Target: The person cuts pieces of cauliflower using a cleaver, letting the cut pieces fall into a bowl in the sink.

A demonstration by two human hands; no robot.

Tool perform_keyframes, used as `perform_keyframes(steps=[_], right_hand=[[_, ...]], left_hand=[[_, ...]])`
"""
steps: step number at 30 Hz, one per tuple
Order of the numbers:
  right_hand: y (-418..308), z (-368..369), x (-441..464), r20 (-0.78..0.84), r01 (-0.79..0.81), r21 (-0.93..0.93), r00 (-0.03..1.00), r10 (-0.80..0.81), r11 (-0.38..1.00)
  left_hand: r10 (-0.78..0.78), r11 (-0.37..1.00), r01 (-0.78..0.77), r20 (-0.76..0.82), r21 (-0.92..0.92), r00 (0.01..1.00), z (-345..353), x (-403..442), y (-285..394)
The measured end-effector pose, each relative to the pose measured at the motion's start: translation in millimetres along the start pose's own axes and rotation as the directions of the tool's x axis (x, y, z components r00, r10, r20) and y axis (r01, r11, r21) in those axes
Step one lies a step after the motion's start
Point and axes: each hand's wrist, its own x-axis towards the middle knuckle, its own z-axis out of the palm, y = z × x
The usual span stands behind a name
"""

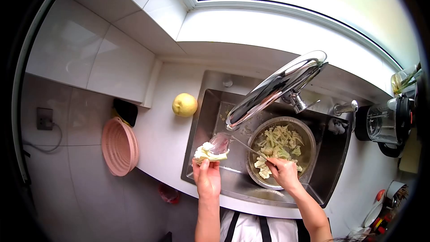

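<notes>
My left hand (208, 180) holds a chunk of cauliflower (210, 153) over the sink's left front edge, fingers and thumb closed around its base. Just behind the chunk is a crumpled, see-through pinkish thing (220, 143), perhaps plastic film. In my right hand (283, 173) is a knife (247, 147), its thin blade seen nearly edge-on and pointing left toward the chunk; the fingers hide its handle. Below that hand a round metal bowl (309, 141) stands in the sink, holding many cut cauliflower pieces (280, 141). Blade and chunk appear apart.
The steel sink (190, 152) has a curved chrome faucet (277, 87) arching over it. A yellow round fruit (184, 105) sits on the counter at left, near a pink basket (120, 147). At right stand a blender (384, 123) and a pot with utensils (396, 190).
</notes>
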Motion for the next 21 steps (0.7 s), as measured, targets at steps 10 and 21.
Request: perform_keyframes(steps=[10, 21], right_hand=[[13, -24, -61, -0.126, -0.113, 0.183, 0.982, 0.137, 0.977], [-18, -82, -75, -0.308, 0.386, -0.212, 0.845, -0.436, 0.898]], left_hand=[[-0.152, 0.983, 0.142, 0.074, 0.119, 0.986, 26, -12, -14], [-0.357, 0.924, 0.327, 0.144, 0.197, 0.923, 54, -47, -68]])
